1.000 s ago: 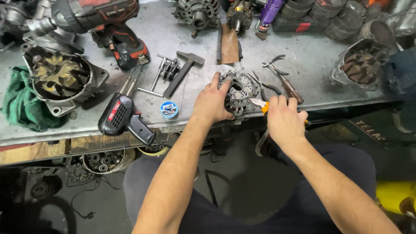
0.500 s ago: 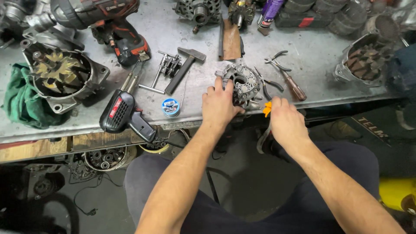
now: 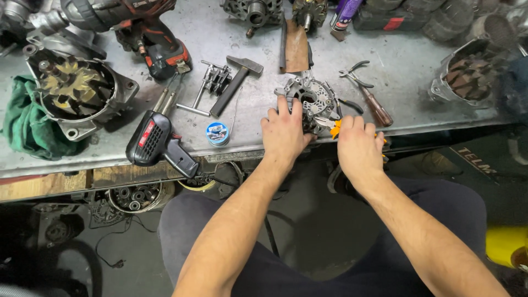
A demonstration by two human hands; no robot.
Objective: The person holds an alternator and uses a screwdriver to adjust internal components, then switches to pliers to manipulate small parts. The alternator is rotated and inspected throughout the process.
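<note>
A: What does the head view show of the bench?

B: A grey metal workbench (image 3: pixel 385 49) fills the upper half of the frame, its front edge running just above centre. It is crowded: a green rag (image 3: pixel 25 124) and an open alternator housing (image 3: pixel 74 91) at upper left, a red cordless drill (image 3: pixel 148 33) above them, a black soldering gun (image 3: pixel 157 140) overhanging the front edge, a hammer (image 3: pixel 234 82) and a small solder spool (image 3: pixel 218 133) near the middle. Bare metal lies mainly between the hammer and the part.

A: And the part?

B: A round grey rectifier assembly (image 3: pixel 311 96), finned and ribbed, sits near the front edge, centre-right.

A: The hands?

B: The left hand (image 3: pixel 283 132) lies spread on its near side, fingers pressing it. The right hand (image 3: pixel 360 146) is curled around orange-handled pliers (image 3: pixel 334 126), whose tip touches the part.
</note>
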